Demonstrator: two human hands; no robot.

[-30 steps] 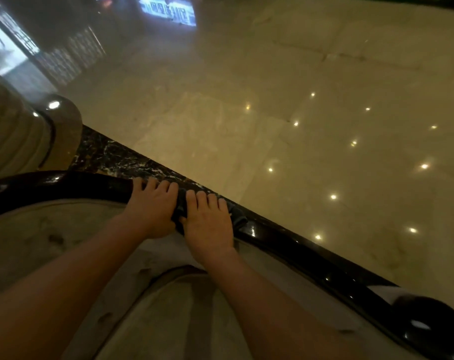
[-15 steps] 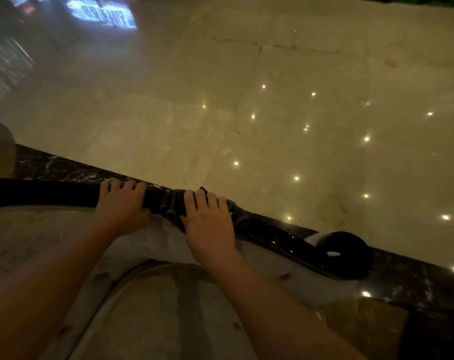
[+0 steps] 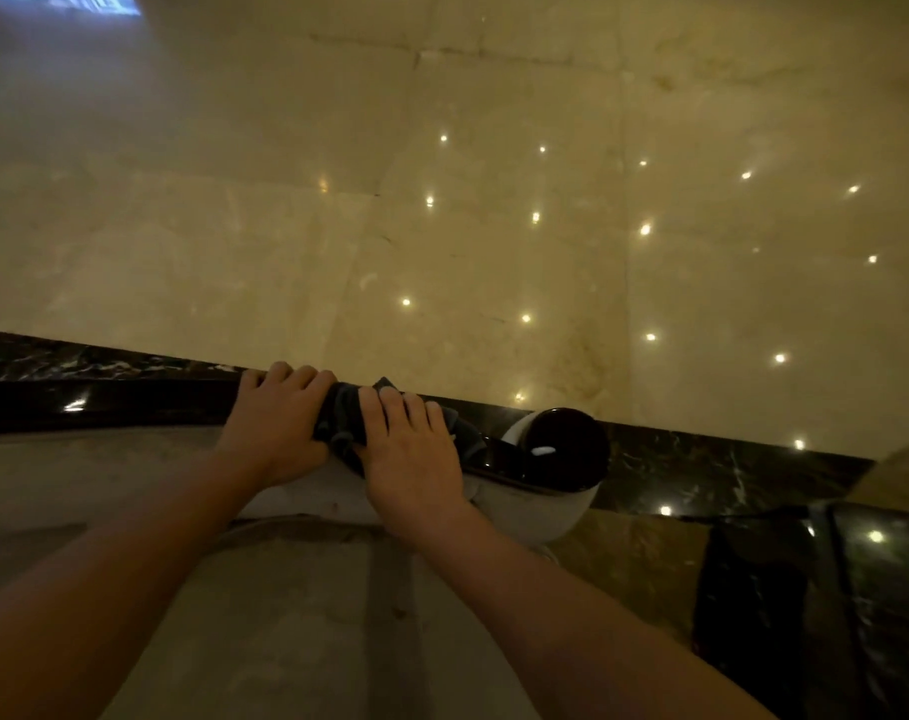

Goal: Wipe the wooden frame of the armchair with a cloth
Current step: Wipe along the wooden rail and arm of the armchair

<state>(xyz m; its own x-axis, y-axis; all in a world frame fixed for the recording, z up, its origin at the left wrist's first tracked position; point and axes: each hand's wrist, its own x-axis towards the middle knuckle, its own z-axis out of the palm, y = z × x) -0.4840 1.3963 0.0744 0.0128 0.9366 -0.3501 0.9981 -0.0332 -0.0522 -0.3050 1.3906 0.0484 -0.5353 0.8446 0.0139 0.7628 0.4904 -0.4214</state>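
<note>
as both press down | left hand [image 3: 276, 428], right hand [image 3: 411, 449] | cloth [image 3: 346, 418] on frame [image 3: 104, 405]

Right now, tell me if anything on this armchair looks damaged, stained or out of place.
The pale upholstery below the dark wooden frame shows darker smudges and small spots, which look like stains or wear. Nothing else stands out: both hands, the left hand and the right hand, press the dark cloth on the frame.

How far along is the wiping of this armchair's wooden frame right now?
Done: cannot be judged; the dark top rail left of the hands looks glossy, but so does the rest. In hand: both the left hand and right hand press the dark cloth onto the rail. Left: the short stretch to the rounded scroll end, plus any frame out of view.
</note>
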